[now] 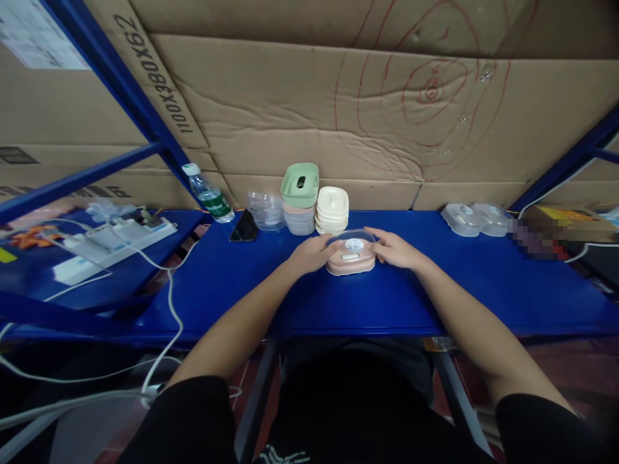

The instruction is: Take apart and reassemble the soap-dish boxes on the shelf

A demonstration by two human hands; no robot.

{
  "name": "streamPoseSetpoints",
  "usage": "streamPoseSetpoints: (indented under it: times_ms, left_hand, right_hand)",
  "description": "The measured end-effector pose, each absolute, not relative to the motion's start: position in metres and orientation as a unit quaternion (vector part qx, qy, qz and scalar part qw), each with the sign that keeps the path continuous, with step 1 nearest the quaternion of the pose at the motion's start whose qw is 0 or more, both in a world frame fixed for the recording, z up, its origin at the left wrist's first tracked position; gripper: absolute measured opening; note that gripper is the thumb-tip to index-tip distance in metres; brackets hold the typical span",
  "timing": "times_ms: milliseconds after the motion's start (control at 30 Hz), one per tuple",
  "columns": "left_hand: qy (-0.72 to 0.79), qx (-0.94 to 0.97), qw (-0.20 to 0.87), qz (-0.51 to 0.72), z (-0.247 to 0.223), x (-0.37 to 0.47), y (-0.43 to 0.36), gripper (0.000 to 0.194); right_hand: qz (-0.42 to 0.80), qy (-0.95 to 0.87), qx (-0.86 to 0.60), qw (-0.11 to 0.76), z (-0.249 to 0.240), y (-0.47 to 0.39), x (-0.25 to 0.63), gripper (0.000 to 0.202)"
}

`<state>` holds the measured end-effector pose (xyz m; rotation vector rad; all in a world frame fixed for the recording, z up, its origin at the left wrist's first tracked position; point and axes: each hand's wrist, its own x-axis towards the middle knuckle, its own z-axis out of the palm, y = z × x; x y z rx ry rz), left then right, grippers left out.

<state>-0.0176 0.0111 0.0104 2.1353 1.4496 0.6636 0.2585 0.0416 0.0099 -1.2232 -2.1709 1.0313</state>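
Note:
A pink container [351, 263] with a clear domed lid and a round white label stands on the blue table [304, 303]. On its left side, my left hand [313, 253] grips the lid's edge. The fingers of my right hand [393, 249] are bent round the right side of the same container. Just behind it is a stack of cream containers [332, 207]. Left of that stack, green containers [300, 183] sit on top of pink and pale ones. Several clear lids [267, 211] are piled further left.
A black phone [244, 227] and a water bottle [211, 196] are at the back left. A white power strip [115, 248] with cables lies far left. Two lidded containers [476, 219] and a cardboard box [570, 222] are at the right. Cardboard [271, 109] walls the back.

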Motion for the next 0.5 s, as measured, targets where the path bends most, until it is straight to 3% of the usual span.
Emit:
streamPoseSetpoints:
  times_ms: [500]
  left_hand:
    - [0.588, 0.776, 0.183, 0.136, 0.0043, -0.0166, 0.0138, 0.064]
  right_hand:
    - [0.201, -0.853, -0.455, 0.153, 0.0167, 0.0420, 0.2600, 0.056]
